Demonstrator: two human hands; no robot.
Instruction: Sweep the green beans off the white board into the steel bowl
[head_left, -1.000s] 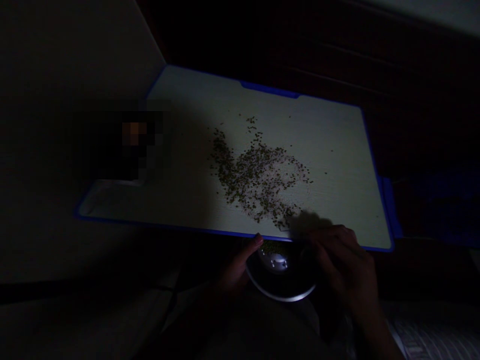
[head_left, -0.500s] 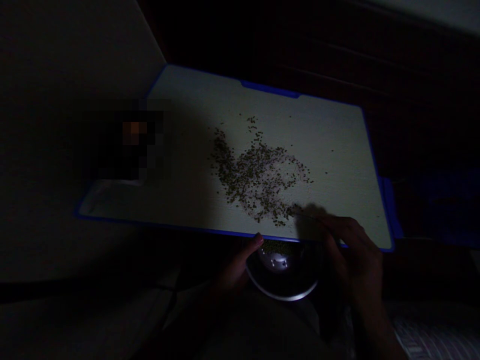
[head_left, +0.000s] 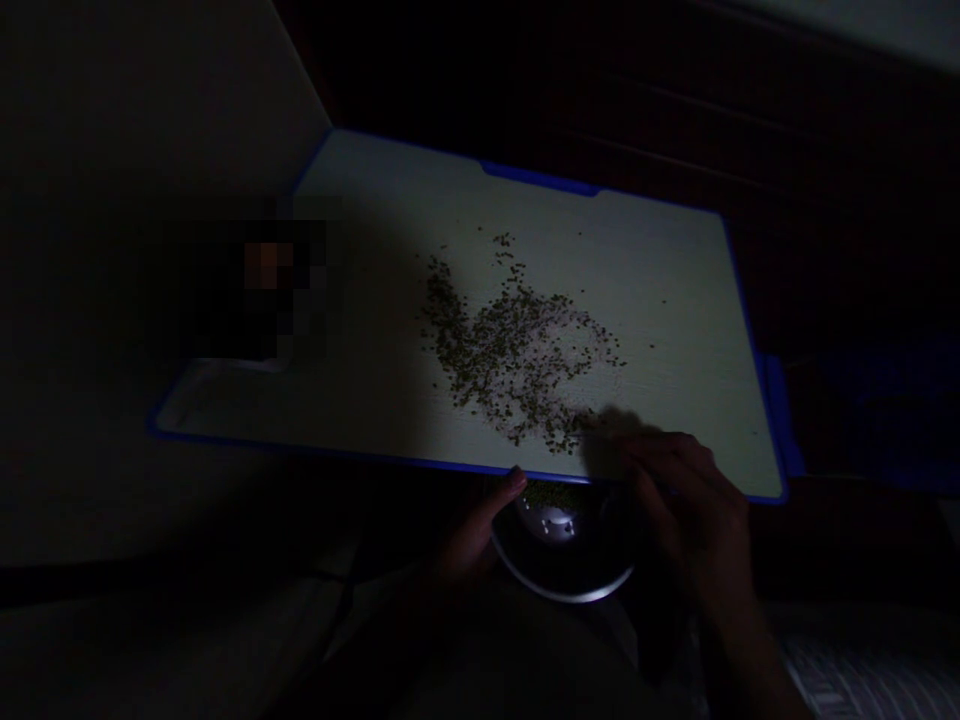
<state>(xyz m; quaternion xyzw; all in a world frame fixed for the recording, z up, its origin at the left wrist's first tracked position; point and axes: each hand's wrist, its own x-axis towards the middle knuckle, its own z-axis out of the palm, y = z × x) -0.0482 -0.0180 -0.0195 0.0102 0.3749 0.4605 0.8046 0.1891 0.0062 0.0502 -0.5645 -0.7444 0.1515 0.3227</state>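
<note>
Small dark greenish seeds or grains (head_left: 510, 345) lie scattered over the middle of a pale board (head_left: 667, 250) with a blue rim. My right hand (head_left: 694, 510) is at the board's near edge, fingers pinched on a thin utensil (head_left: 596, 434) whose tip touches the lowest grains. In the dimness its exact kind does not show. Below that edge, a shiny metal bowl (head_left: 577, 597) holds more grains (head_left: 555, 494). My left hand (head_left: 472, 535) grips the bowl's left side, thumb up at the rim and the board edge; its other fingers are hidden.
A pixelated patch (head_left: 255, 290) covers something dark at the board's left end. A pale surface (head_left: 112, 150) rises at the left. Blue material (head_left: 892, 410) lies right of the board, and striped cloth (head_left: 877, 670) at the lower right. The scene is very dark.
My right hand and the utensil have shifted slightly left along the board's near edge. The left hand and bowl have stayed nearly still.
</note>
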